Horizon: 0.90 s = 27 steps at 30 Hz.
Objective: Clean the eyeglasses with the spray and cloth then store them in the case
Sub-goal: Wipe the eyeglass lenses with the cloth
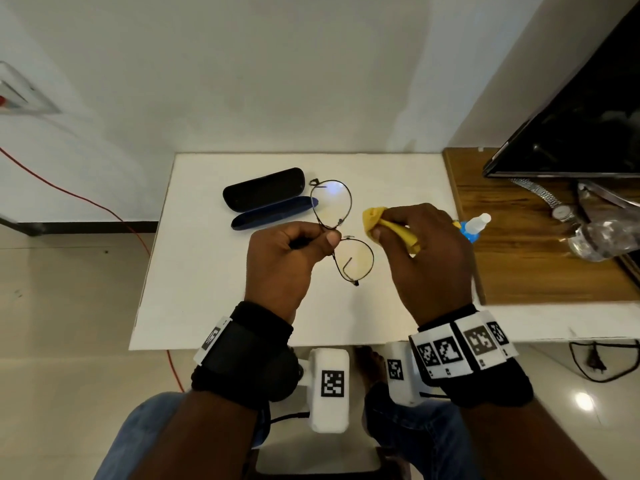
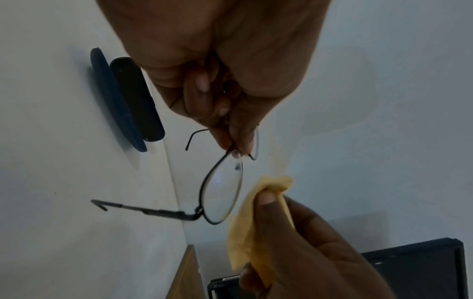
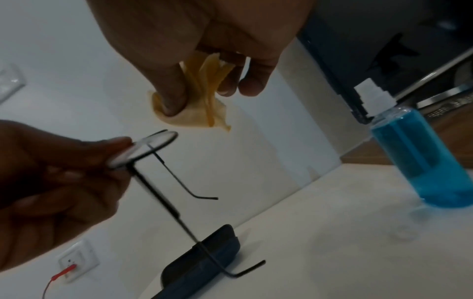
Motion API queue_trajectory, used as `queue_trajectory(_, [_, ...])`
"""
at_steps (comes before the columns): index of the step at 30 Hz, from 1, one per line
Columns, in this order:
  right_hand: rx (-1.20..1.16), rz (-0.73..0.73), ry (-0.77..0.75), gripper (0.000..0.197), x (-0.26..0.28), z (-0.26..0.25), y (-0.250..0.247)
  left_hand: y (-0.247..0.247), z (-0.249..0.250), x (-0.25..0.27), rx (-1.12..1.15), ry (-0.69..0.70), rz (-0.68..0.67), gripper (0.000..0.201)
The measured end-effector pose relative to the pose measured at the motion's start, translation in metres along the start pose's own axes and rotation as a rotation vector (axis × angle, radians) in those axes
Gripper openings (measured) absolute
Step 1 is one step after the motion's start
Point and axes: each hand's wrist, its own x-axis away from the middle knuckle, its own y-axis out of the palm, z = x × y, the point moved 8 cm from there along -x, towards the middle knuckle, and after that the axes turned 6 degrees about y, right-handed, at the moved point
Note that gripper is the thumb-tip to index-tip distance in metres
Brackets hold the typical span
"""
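Observation:
Thin black wire-rimmed eyeglasses (image 1: 330, 204) hang above the white table (image 1: 207, 271), temples unfolded. My left hand (image 1: 327, 235) pinches them at the bridge between thumb and fingers; the left wrist view shows the far lens (image 2: 222, 188) sticking out past the fingertips. My right hand (image 1: 384, 225) grips a crumpled yellow cloth (image 1: 371, 216) just right of the far lens, a small gap apart. The cloth (image 3: 194, 115) is bunched under the thumb. An open dark case (image 1: 266, 195) lies at the back left. A spray bottle (image 1: 474, 226) of blue liquid stands upright behind my right hand.
A wooden surface (image 1: 519, 254) adjoins the table on the right, with a dark screen (image 1: 571, 126), a wristwatch (image 1: 554, 202) and a clear plastic bottle (image 1: 602, 237) on it. A red wire (image 1: 86, 199) runs across the floor at left. My knees sit below the table's front edge.

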Motion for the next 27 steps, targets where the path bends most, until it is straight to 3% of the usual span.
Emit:
queue_trajectory(5, [0.012,-0.167,-0.172,0.011,0.017,-0.024,0.028,-0.006,0.002,-0.002,-0.019,0.016,0.080,0.006])
queue_trajectory(7, [0.057,-0.132,-0.145,0.011,0.015,-0.011,0.025,-0.013,-0.002,-0.002,0.021,-0.016,0.121,0.005])
queue_trajectory(11, [-0.118,-0.086,0.180,0.012,0.009,0.020,0.017,-0.016,-0.005,-0.007,0.113,-0.086,0.083,0.011])
queue_trajectory(16, [-0.851,-0.409,0.727,0.018,0.024,0.038,0.055,-0.010,-0.008,-0.006,0.192,-0.138,-0.002,0.007])
queue_trajectory(19, [-1.157,-0.422,0.998,0.029,0.034,0.039,0.060,-0.005,-0.009,-0.005,0.171,-0.139,-0.042,0.006])
queue_trajectory(23, [-1.176,-0.499,1.003,0.058,0.030,0.041,0.062,-0.007,-0.010,-0.008,0.123,-0.130,-0.007,0.008])
queue_trajectory(27, [-1.098,-0.462,0.969,0.039,0.033,0.051,0.059,-0.008,-0.010,-0.007,0.169,-0.149,0.005,0.007])
